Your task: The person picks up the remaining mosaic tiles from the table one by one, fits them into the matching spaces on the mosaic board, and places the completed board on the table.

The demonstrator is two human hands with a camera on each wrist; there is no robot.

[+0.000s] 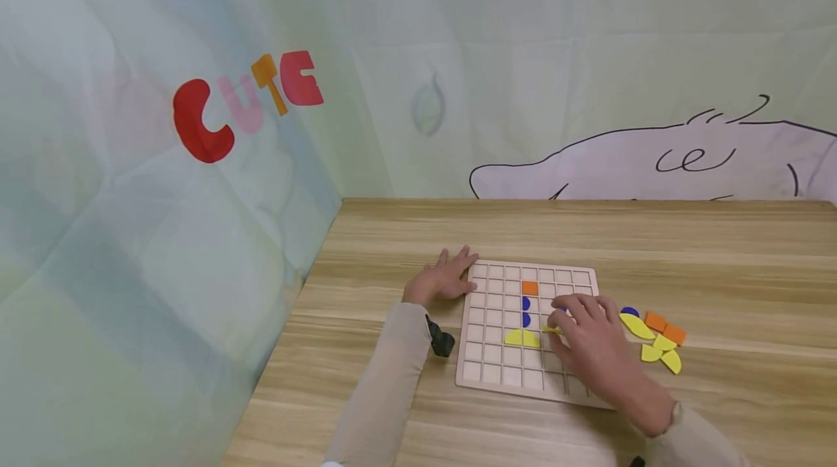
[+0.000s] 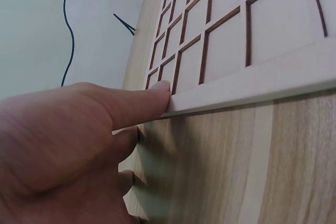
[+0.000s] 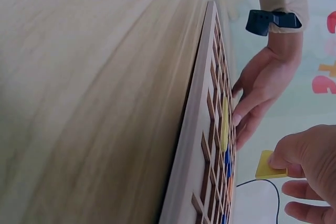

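Note:
A light wooden grid board (image 1: 492, 372) lies on the table. My left hand (image 1: 445, 279) rests at its upper left edge, fingers spread, and in the left wrist view the thumb (image 2: 142, 103) touches the rim. Over the board's right half, my right hand (image 1: 598, 343) pinches a small yellow tile (image 3: 269, 167) between thumb and fingers, held above the grid. One column holds an orange square (image 1: 530, 287), two blue half-circles (image 1: 526, 311) and a yellow dome shape (image 1: 523, 338). Another blue piece (image 1: 563, 309) is partly hidden by the right fingers.
Right of the board lie loose pieces: orange squares (image 1: 674, 335), a blue piece (image 1: 630, 311) and several yellow ones (image 1: 637, 326). The wooden table (image 1: 405, 227) meets a printed cloth backdrop (image 1: 392, 89) at the back and left.

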